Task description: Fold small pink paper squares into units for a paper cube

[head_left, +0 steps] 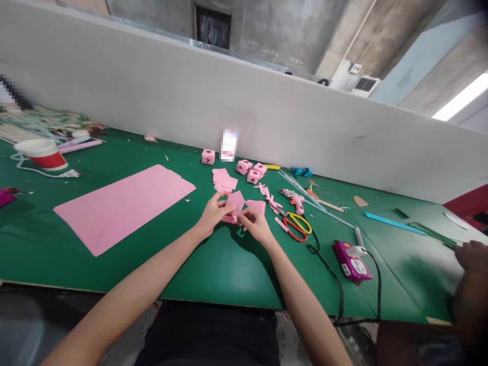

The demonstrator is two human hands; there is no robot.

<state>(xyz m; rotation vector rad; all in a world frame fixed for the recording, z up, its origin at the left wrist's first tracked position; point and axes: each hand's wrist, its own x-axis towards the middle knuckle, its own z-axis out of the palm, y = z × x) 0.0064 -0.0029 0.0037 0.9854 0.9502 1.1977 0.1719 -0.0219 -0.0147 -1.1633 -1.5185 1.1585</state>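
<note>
Between thumb and fingers, my left hand (214, 213) grips a small pink paper square (235, 201). My right hand (256, 223) is closed, its fingertips pinching at the lower corner of that paper; the exact fold there is too small to make out. Just behind my right hand lies another pink square (257, 205). A loose stack of pink squares (226, 182) rests beyond my left hand. Farther back stand several folded pink paper cubes (208, 156) with dark diamond openings in their sides.
Left lies a large pink sheet (125, 209), with a paper cup (43, 153) beyond. To the right are paper strips (271, 199), scissors (295, 227), a pink glue gun (295, 199) and a purple power box (351, 262) with black cord. Another person's hand (473, 256) rests at far right.
</note>
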